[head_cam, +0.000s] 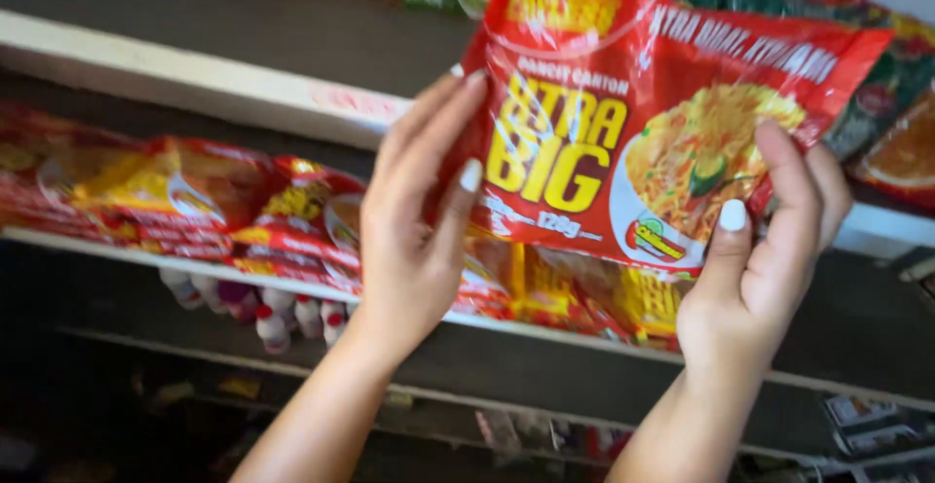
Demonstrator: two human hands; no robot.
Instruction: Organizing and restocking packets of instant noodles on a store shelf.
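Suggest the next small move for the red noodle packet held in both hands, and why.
Probably ease the red noodle packet forward onto the upper shelf. The left hand and right hand grip its lower edge, it is raised at that shelf's level, and similar packets lie stacked on the shelf below.

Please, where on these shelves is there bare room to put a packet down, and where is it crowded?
The upper shelf is bare left of the red noodle packet that the left hand and right hand hold. The middle shelf is crowded with red and yellow packets; small bottles stand below.
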